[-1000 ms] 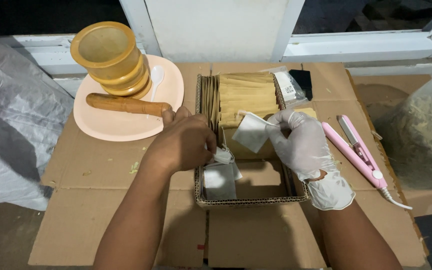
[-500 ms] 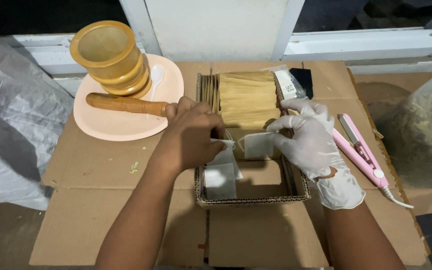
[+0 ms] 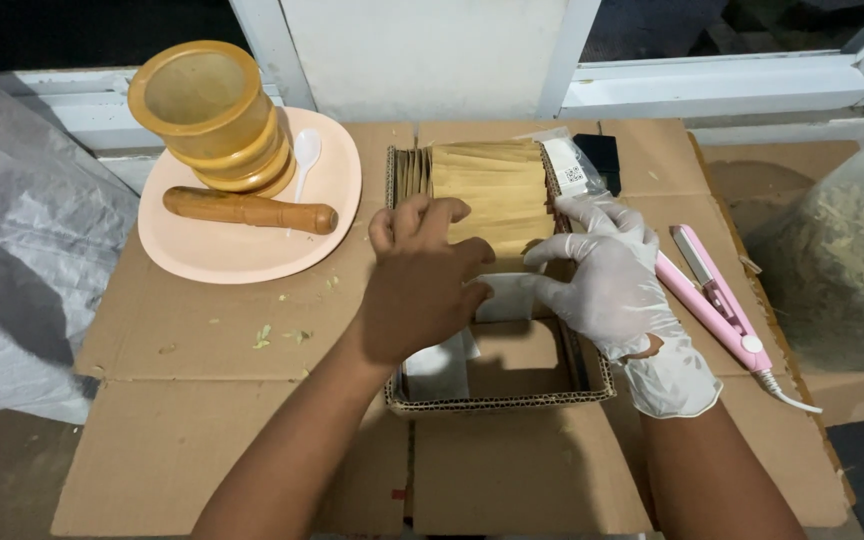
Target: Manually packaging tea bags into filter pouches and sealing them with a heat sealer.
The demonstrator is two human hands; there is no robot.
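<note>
My bare left hand and my right hand in a white glove meet over an open cardboard tray. Together they grip a small white sachet between thumbs and fingers, just in front of a row of tan paper packets standing in the tray's far half. Another white sachet lies flat on the tray floor below my left hand.
A peach plate at the left carries a yellow mortar, a wooden pestle and a white spoon. A pink mini sealer lies right of the tray. Plastic bags sit at both sides, and flattened cardboard covers the surface.
The sachet, earlier held up in my right hand, has come down toward the packet row. My left hand left the flat sachet and joined the right on it.
</note>
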